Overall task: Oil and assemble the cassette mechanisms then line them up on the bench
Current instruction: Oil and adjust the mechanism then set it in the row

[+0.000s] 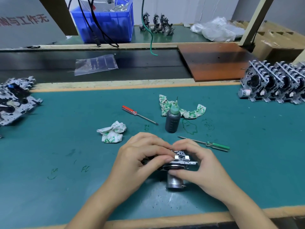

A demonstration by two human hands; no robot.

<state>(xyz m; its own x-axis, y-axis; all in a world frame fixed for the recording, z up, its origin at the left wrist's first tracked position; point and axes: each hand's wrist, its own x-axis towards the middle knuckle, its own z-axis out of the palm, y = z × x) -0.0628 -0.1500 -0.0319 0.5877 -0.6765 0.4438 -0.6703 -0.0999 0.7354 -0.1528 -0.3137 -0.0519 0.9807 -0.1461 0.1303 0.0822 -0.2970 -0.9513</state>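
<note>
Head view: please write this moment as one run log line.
hands: left hand and right hand grip mechanism | oil bottle: upright, untouched

Both hands point(166, 160) grip a cassette mechanism point(179, 164) over the bench point(66, 154).

Upper left of the frame, you've got a blue crate point(105, 22) with black cables point(97, 22) draped down its front. Beside it hangs a green wire point(151, 42), its end curling toward the dark strip below. A clear plastic bag point(95, 64) lies flat on that strip, left of centre. To the right, a brown board point(212, 61) sits across the strip. Upper right, crumpled clear plastic point(217, 30) is heaped, with cardboard point(277, 42) behind the slanted post. Far upper left, a grey sign point(24, 22) shows red characters.
</note>
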